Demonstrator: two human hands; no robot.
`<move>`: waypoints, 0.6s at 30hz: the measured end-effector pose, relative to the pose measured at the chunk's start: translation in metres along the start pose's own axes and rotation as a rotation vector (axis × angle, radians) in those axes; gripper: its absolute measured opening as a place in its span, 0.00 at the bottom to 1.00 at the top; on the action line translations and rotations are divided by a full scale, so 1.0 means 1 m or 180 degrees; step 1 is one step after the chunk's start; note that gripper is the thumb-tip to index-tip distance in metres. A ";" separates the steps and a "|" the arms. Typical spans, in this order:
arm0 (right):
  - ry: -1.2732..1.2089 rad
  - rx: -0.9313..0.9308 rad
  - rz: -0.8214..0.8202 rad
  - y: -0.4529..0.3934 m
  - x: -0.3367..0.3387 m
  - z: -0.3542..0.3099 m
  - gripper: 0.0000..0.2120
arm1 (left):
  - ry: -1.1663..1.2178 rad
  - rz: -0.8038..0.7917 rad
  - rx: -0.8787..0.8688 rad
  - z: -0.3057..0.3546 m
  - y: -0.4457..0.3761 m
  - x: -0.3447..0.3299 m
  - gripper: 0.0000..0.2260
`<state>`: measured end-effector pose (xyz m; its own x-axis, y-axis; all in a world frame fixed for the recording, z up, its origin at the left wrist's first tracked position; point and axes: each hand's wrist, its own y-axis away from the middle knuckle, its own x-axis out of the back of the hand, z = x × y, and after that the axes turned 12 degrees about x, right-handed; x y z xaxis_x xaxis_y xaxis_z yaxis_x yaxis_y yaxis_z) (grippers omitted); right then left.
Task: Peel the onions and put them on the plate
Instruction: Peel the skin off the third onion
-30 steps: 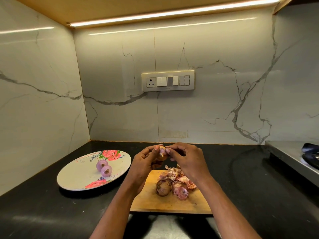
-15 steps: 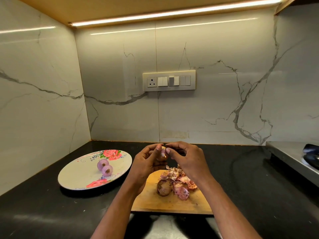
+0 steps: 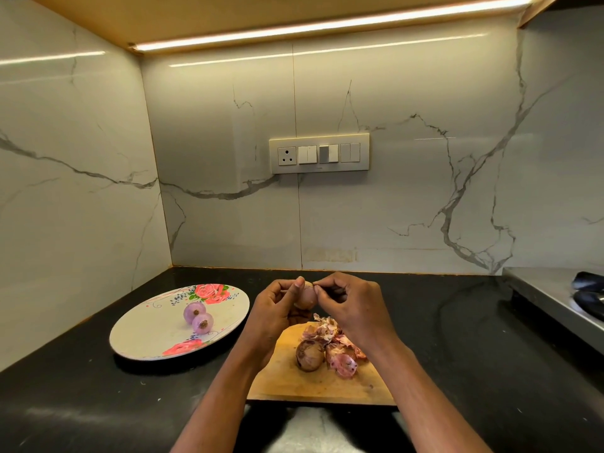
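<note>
Black counter (image 3: 457,354), hands (image 3: 351,305) peeling onion (image 3: 306,297)

Two peeled onions (image 3: 198,317) on one plate (image 3: 140,341), one unpeeled onion (image 3: 309,355) on one cutting board (image 3: 313,385), one held onion (image 3: 306,297).

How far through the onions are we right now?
Done: two peeled onions lie on the plate. In hand: the left hand holds a third onion while the right hand pinches at its top. Left: one unpeeled onion sits on the cutting board beside the peels.
</note>
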<state>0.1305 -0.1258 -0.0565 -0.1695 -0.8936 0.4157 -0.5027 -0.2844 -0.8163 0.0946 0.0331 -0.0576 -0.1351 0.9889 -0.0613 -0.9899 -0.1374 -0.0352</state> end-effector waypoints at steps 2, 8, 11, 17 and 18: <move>-0.0133 -0.0112 0.0044 -0.001 0.000 0.001 0.07 | 0.0140 0.0000 0.0065 0.001 0.000 0.000 0.19; -0.0808 -0.0545 -0.0079 -0.005 0.000 -0.004 0.09 | 0.0412 0.0121 0.0027 0.002 -0.002 0.001 0.19; -0.0768 -0.0458 -0.0385 -0.005 0.000 -0.006 0.15 | 0.0428 0.0197 -0.0006 0.002 -0.001 0.002 0.21; -0.0404 -0.0239 0.0244 -0.006 0.001 -0.004 0.05 | 0.0251 0.0012 0.0018 0.005 0.001 -0.002 0.23; -0.0397 -0.0251 0.0294 -0.007 0.003 -0.004 0.04 | 0.0264 -0.0039 0.0022 0.006 0.001 -0.002 0.23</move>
<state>0.1298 -0.1247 -0.0482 -0.1141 -0.9522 0.2834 -0.5556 -0.1753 -0.8128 0.0934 0.0314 -0.0517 -0.1192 0.9825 -0.1434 -0.9918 -0.1247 -0.0297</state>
